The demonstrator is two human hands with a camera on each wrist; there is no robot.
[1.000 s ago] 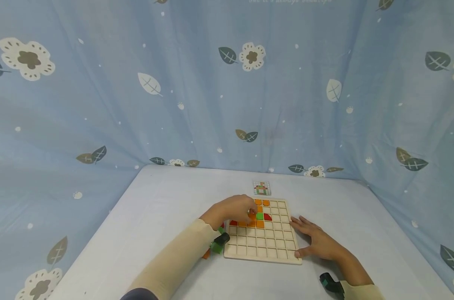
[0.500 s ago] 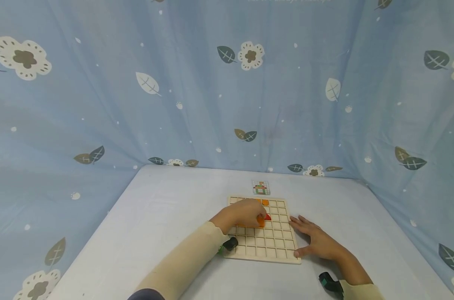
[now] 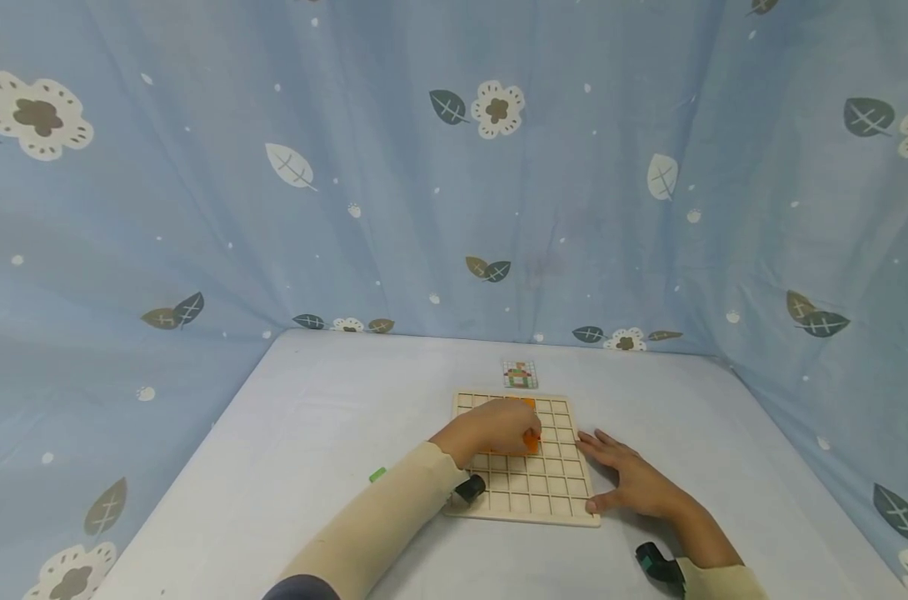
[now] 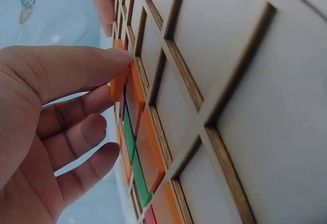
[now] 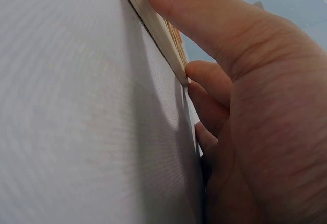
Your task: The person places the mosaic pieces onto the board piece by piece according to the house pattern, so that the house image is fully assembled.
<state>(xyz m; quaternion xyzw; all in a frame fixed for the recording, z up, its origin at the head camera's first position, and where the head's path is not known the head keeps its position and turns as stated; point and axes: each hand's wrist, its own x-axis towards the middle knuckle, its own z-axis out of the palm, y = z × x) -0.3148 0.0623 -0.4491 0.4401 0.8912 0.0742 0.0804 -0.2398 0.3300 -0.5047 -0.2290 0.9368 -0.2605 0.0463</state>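
Note:
My left hand (image 3: 501, 426) is over the wooden grid board (image 3: 532, 505), covering much of its middle. In the left wrist view its thumb and forefinger pinch an orange tile (image 4: 117, 88) at the board's surface. Beside that, other orange tiles (image 4: 150, 152) and green tiles (image 4: 140, 177) lie in neighbouring cells. My right hand (image 3: 632, 482) rests against the board's right edge with its fingers extended. Its thumb touches the board near the front right corner, and the right wrist view shows it on the wooden rim (image 5: 171, 55).
Behind the board lies a small pattern card (image 3: 520, 375) with a coloured design. A loose green tile (image 3: 377, 475) lies on the white tabletop (image 3: 334, 400) left of the board, partly near my sleeve (image 3: 382, 517). A patterned blue curtain (image 3: 394, 167) stands behind.
My left hand has moved right across the board, carrying the orange tile, and covers the red tile seen earlier. The loose green tile left of the sleeve has come into view. My right hand stays put.

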